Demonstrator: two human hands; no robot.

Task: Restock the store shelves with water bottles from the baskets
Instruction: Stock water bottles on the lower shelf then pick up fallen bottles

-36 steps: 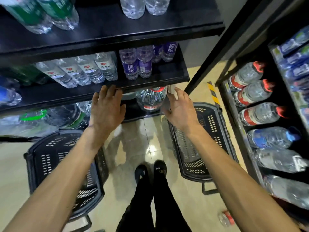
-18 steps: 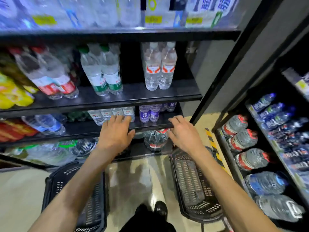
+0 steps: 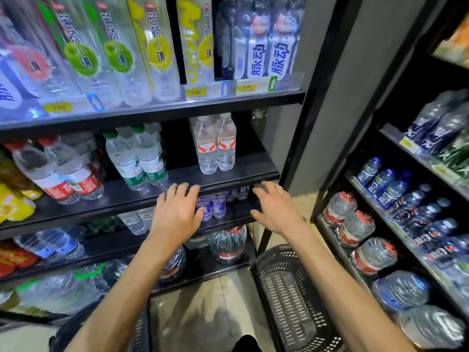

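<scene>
left grip (image 3: 176, 217) and right grip (image 3: 276, 212) fingers apart, empty, near shelf (image 3: 253, 163); water bottles (image 3: 215, 148) probably slick, squashy, so take mid-body.

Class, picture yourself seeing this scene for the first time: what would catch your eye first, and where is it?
The left hand and right hand stretch into the middle, spread open by the front edge of a black shelf. Above, tall bottles with bright green and yellow labels crowd the top row. A black basket sits on the floor, lower right.
</scene>
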